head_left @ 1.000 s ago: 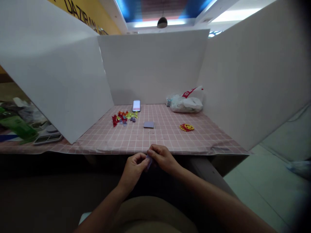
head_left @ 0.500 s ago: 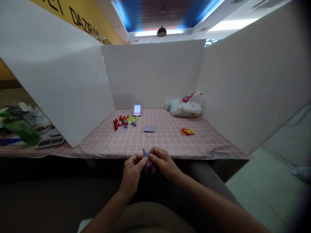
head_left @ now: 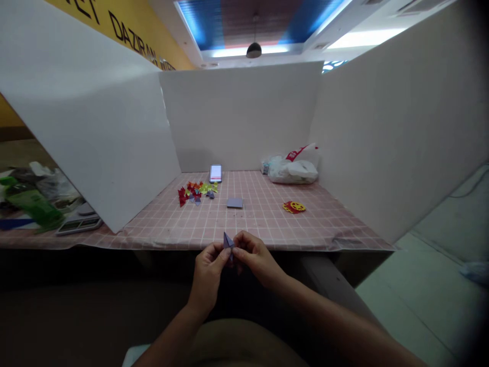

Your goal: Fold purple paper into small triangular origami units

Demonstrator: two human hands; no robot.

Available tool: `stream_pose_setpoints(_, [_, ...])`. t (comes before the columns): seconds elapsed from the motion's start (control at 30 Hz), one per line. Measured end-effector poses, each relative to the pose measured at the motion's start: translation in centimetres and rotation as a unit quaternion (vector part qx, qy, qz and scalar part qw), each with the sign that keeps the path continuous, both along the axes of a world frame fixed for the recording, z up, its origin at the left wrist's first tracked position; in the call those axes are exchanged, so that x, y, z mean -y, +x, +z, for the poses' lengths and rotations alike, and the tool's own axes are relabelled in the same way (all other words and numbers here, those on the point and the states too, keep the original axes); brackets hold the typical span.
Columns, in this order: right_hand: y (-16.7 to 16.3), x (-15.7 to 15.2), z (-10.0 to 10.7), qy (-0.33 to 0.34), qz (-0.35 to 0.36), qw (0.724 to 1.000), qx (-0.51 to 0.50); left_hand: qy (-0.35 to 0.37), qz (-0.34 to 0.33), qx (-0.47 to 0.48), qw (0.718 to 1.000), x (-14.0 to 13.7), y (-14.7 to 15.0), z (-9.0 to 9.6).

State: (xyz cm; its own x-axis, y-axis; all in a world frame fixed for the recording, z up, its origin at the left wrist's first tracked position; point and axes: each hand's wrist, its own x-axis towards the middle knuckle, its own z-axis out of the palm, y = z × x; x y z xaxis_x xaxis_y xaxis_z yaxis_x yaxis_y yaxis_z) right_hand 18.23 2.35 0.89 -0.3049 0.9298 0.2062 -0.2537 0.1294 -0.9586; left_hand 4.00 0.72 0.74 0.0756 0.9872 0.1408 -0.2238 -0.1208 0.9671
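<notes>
A small purple folded paper (head_left: pixel 228 241) with a pointed top is pinched between both my hands, just off the table's front edge. My left hand (head_left: pixel 208 267) grips its left side with thumb and fingers. From the right, my right hand (head_left: pixel 256 257) presses it with thumb and bent forefinger. The fingers cover its lower part. Beyond my hands, a stack of purple paper squares (head_left: pixel 235 203) lies on the table. Further left is a pile of folded paper pieces (head_left: pixel 194 191) in red, orange, yellow and purple.
A phone (head_left: pixel 216 173) stands upright at the back of the checked table (head_left: pixel 260 224). Red and yellow cut-out shapes (head_left: pixel 294 206) lie to the right. A white plastic bag (head_left: pixel 296 168) sits behind them. White panels (head_left: pixel 244 120) enclose the back and sides. A scale (head_left: pixel 80 223) is outside, left.
The purple paper has turned slightly between my fingers and shows a wider, more opened face near its point. My hands have barely shifted.
</notes>
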Motion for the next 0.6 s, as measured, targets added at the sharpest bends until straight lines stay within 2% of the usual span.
stream_pose_setpoints(0.13, [0.0, -0.07, -0.1, 0.011, -0.019, 1.0, 0.021, 0.02, 0.007, -0.051, 0.998, 0.11, -0.18, -0.16])
stream_pose_setpoints(0.3, [-0.12, -0.11, -0.27, 0.01, -0.033, 0.999, 0.034, 0.022, 0.001, -0.06, 0.998, 0.36, -0.08, 0.01])
stream_pose_setpoints(0.47, [-0.12, 0.21, -0.33, 0.065, -0.087, 0.99, 0.088, 0.036, 0.012, -0.093, 0.995, 0.49, 0.01, 0.36])
stream_pose_setpoints(0.6, [0.07, 0.41, -0.14, 0.088, -0.095, 0.986, 0.108, 0.043, 0.039, -0.062, 0.996, 0.58, 0.24, 0.38])
